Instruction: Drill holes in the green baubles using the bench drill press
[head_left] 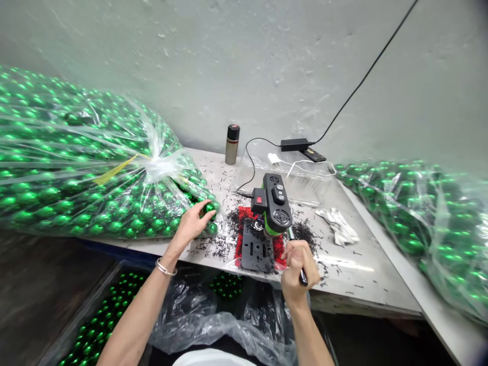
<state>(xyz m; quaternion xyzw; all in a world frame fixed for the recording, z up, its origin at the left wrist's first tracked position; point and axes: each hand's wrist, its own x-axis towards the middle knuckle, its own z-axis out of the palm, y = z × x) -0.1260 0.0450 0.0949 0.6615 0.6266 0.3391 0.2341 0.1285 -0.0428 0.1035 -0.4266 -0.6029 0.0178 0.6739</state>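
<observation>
My left hand, a bangle on its wrist, reaches to the mouth of a big clear bag packed with shiny green balls. Its thumb and fingertips close around one green ball. My right hand is wrapped round the black-ended lever handle of a small black bench press. That machine has fan grilles, buttons, a red switch and a slotted base plate. Under the plate lies a red mat strewn with small black bits.
Behind the press are a bottle, a clear plastic tray and a power adapter with cables. White gloves lie to the right, before another bag of green balls. Below the table edge, a plastic-lined container holds more green balls.
</observation>
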